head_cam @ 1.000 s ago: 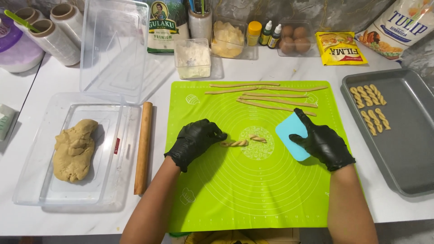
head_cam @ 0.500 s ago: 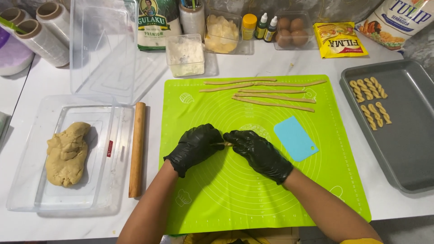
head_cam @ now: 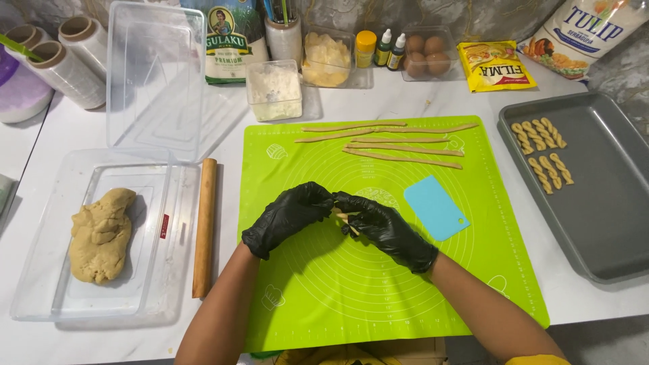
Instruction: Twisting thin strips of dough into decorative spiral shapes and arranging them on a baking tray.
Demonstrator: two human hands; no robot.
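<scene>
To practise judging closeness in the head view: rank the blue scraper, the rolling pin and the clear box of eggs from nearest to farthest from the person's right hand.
From the right hand:
1. Blue scraper, just to its right on the green mat.
2. Rolling pin, off the mat's left edge.
3. Clear box of eggs, at the table's back.

Left hand [head_cam: 287,217] and right hand [head_cam: 389,230], both black-gloved, fingertips pinched together at centre, forearms angled inward.

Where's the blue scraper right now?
In the head view, the blue scraper lies flat on the green mat, just right of the right hand, below the dough strips.
</scene>
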